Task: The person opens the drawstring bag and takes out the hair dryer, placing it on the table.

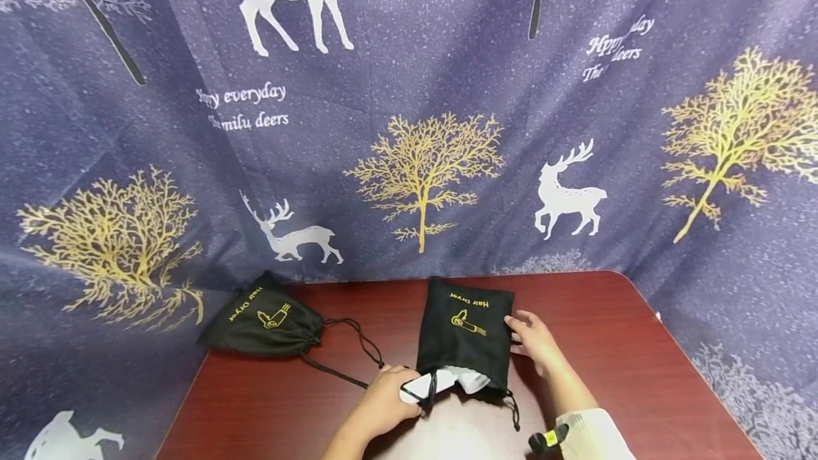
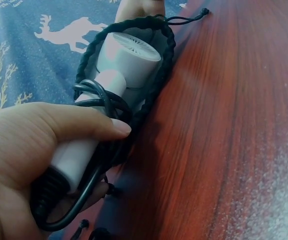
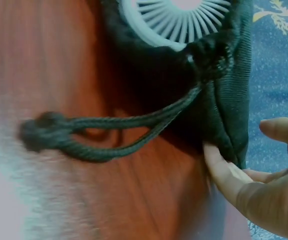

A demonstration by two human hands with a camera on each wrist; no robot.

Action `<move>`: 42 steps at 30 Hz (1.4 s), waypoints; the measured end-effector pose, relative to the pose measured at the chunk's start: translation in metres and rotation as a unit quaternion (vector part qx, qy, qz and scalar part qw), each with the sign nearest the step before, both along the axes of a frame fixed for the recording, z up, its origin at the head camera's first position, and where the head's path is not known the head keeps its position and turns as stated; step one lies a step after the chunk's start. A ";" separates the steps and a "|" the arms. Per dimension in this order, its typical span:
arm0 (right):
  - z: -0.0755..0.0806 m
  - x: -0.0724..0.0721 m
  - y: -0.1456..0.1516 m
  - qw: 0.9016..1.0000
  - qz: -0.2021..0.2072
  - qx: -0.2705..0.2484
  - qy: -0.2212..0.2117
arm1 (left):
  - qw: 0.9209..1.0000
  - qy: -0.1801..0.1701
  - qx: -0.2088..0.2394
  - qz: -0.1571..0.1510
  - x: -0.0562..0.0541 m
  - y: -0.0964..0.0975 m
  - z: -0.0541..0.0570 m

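My left hand (image 1: 387, 397) grips the white handle of a hair dryer (image 2: 129, 54), thumb over the black cord (image 2: 104, 97) wound round it. The dryer's vented head sits inside the mouth of a black drawstring bag (image 1: 465, 339), while the handle sticks out toward me. Yellow "Hair Dryer" print marks the bag, which lies on the table with its mouth at the near side. At the bag's right side is my right hand (image 1: 535, 341), its fingertips against the cloth and its thumb apart from the fingers. A knotted drawstring loop (image 3: 119, 132) hangs from the bag's mouth.
A second black drawstring bag (image 1: 268, 319) with the same print lies at the table's left edge, gathered at its neck, its cords (image 1: 348, 325) trailing toward my left hand. The reddish-brown table (image 1: 607, 346) meets a blue printed cloth (image 1: 441, 55) at the back.
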State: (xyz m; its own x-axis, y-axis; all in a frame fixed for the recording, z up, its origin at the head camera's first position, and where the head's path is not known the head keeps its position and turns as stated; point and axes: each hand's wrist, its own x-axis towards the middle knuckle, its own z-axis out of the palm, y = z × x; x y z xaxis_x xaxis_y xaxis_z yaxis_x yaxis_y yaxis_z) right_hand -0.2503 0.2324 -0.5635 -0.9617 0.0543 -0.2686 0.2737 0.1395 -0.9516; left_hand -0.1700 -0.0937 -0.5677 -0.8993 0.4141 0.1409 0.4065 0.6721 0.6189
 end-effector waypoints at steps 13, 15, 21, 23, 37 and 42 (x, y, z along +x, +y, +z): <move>-0.006 0.011 -0.010 0.998 0.004 -0.051 -0.020 | 1.000 -0.022 0.006 0.007 0.001 0.000 0.006; -0.007 0.011 -0.010 0.998 0.002 -0.057 -0.018 | 1.000 -0.025 0.008 0.007 0.001 0.000 0.006; -0.009 0.012 -0.011 0.996 -0.007 -0.085 0.001 | 1.000 -0.019 0.004 0.003 0.002 -0.002 0.005; -0.009 0.011 -0.011 0.996 -0.011 -0.092 0.004 | 1.000 -0.015 -0.001 0.003 0.002 -0.002 0.005; -0.006 0.006 -0.012 0.995 -0.021 -0.098 0.018 | 1.000 0.005 -0.013 -0.014 0.006 -0.003 0.011; -0.005 0.006 -0.013 0.995 -0.017 -0.096 0.021 | 0.999 0.024 -0.016 -0.028 0.006 -0.004 0.012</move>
